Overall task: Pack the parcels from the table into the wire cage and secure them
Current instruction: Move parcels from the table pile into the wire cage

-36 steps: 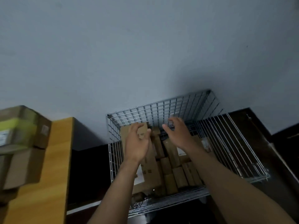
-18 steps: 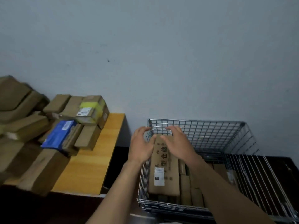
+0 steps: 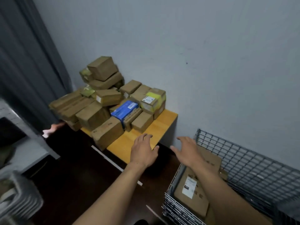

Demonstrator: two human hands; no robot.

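Observation:
A heap of brown cardboard parcels [image 3: 90,116] covers the wooden table [image 3: 162,125] against the wall, with a blue box [image 3: 125,108] and a yellow-taped box [image 3: 153,99] among them. The wire cage [image 3: 240,161] stands at the lower right and holds a long flat carton [image 3: 193,189] with a white label. My left hand [image 3: 143,151] hovers with spread fingers over the table's near corner, holding nothing. My right hand [image 3: 186,151] is open and empty above the cage's left corner.
A dark grey curtain [image 3: 29,62] hangs at the left. A grey unit [image 3: 24,143] and a ribbed white object [image 3: 19,198] stand at the lower left. Dark floor lies between table and cage. The pale wall runs behind everything.
Both hands have left the long carton in the cage and moved left toward the table. My view has swung left, bringing the whole parcel heap and curtain into sight.

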